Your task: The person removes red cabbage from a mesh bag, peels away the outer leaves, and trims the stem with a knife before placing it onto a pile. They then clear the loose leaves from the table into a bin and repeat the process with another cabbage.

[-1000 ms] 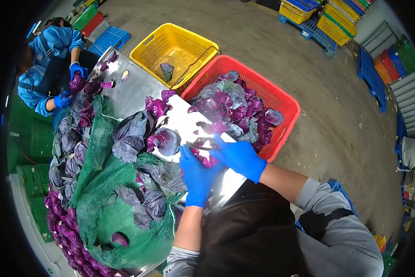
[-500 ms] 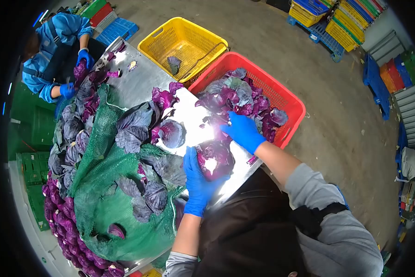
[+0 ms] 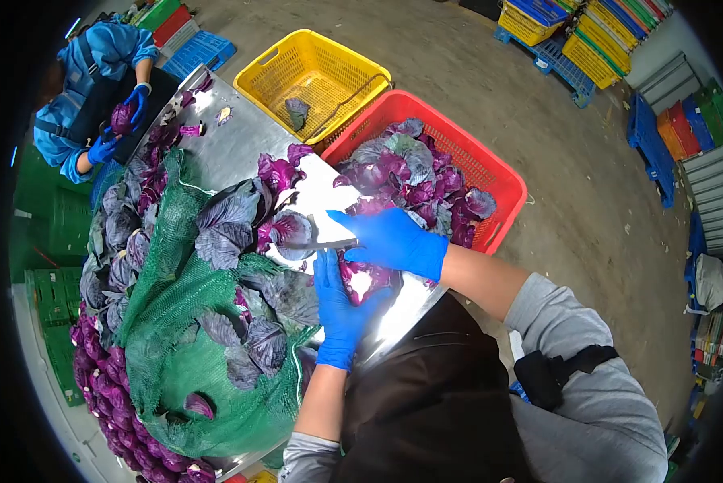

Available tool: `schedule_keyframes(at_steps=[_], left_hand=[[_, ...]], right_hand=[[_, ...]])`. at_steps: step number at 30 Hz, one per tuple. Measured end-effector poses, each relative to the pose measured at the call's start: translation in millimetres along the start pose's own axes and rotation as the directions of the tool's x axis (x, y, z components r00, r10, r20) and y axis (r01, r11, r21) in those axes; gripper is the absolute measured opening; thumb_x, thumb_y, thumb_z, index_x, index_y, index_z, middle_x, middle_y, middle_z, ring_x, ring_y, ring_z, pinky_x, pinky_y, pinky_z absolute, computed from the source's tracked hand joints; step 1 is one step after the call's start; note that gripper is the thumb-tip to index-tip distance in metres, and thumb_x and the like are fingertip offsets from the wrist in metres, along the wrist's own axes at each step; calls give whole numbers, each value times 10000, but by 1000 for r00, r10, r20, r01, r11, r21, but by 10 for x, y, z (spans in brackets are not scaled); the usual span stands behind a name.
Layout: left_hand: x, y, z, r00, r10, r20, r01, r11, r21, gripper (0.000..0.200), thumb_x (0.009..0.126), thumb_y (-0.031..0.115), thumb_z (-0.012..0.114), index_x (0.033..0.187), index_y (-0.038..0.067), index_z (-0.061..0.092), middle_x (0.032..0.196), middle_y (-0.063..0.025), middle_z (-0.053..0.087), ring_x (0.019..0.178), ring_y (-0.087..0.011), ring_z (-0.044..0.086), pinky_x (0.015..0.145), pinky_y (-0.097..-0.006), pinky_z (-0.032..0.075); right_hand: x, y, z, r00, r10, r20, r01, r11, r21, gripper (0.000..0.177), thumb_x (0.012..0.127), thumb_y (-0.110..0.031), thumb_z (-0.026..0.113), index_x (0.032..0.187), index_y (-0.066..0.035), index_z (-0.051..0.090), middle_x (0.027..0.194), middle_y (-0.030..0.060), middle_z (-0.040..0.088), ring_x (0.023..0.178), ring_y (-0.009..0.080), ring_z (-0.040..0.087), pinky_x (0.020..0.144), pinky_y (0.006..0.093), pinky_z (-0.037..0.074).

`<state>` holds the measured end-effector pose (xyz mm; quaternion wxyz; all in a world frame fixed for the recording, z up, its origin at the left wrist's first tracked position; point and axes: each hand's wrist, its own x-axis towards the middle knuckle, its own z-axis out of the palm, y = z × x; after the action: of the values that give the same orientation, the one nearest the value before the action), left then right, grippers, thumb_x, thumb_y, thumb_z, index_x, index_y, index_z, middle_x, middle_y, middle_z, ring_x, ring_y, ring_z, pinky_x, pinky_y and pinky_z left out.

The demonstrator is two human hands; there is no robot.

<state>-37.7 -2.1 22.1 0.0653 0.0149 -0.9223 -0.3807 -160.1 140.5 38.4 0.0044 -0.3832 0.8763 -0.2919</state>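
Observation:
A red cabbage with a pale cut stem [image 3: 363,282] rests at the edge of the metal table [image 3: 245,133]. My blue-gloved left hand [image 3: 341,310] lies against its near left side, fingers spread and thumb apart. Over the far side of the cabbage is my gloved right hand [image 3: 393,240], blurred, its fingers pointing left above the table; a thin light edge shows below them, too unclear to name. Loose leaves [image 3: 290,231] lie left of the hands. The red crate [image 3: 502,173] beyond the right hand holds many purple leaves.
A yellow crate [image 3: 353,60] with one leaf adjoins the red one. Green netting [image 3: 168,338] with leaves covers the table's left part, beside piled cabbages [image 3: 104,394]. At the far left a co-worker in blue [image 3: 80,88] holds a cabbage [image 3: 122,118].
My right hand has moved left from the red crate's edge to over the cabbage. My left hand has barely moved. The co-worker's hands and cabbage have shifted slightly left.

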Motion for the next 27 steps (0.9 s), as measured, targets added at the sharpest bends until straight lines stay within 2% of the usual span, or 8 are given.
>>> schedule_keyframes(at_steps=[6,8,11,17,22,24,26,27], left_hand=[[-24,100,-9,1000,-13,-5,13,1000,-22,1083,614,358,813,1421,-26,202,1458,-225,238,1353,-339,243,1121,-403,198],[-49,18,37,999,5,-44,-7,999,-53,1061,621,414,793,1410,-18,229,1446,-244,250,1350,-371,237,1109,-431,215],[-142,16,4,999,16,-39,-19,996,-87,1017,632,459,774,1391,6,272,1438,-248,268,1345,-399,238,1095,-460,237],[-229,-18,-25,992,116,-54,-119,991,-62,953,628,399,797,1367,44,313,1430,-196,308,1323,-375,293,1088,-443,262],[-249,74,-169,988,155,-16,-156,987,-28,920,594,383,818,1300,18,354,1309,-222,396,1246,-374,376,1054,-430,317],[-138,319,-216,995,89,-51,-89,996,-14,861,574,379,825,1229,-4,418,1208,-219,455,1141,-367,462,971,-425,392],[-74,411,-179,976,-212,-42,208,974,-87,791,573,390,817,1161,-17,481,1147,-194,499,1042,-350,518,868,-417,441],[-95,400,-128,981,-138,-139,137,990,-18,734,578,398,803,1125,-3,522,1103,-176,525,993,-335,541,808,-416,451]], right_hand=[[80,39,233,998,29,57,-31,999,21,520,791,-419,637,1226,-147,556,810,124,647,706,293,633,619,384,498],[190,65,224,967,35,253,-61,993,99,425,775,-441,639,1076,-141,636,828,127,650,747,298,638,656,398,497],[232,127,128,932,153,330,-207,969,137,357,762,-362,642,1013,-109,660,958,121,647,871,295,627,762,404,483],[130,211,199,967,155,205,-179,978,109,442,764,-467,627,1038,-120,657,916,135,650,872,321,624,781,416,483],[-79,36,292,993,64,97,-79,984,158,363,768,-392,629,945,-77,661,889,154,647,841,327,625,760,427,484],[-113,-92,267,999,20,37,-26,986,165,327,767,-357,629,916,-68,658,872,157,649,811,326,630,733,430,491],[-99,-340,128,961,88,262,-91,996,-4,273,757,-296,627,919,-79,661,838,142,659,742,318,640,674,413,508],[-142,-343,173,979,53,195,-45,998,-44,280,756,-266,619,970,-92,671,801,134,665,708,303,648,641,391,516]])
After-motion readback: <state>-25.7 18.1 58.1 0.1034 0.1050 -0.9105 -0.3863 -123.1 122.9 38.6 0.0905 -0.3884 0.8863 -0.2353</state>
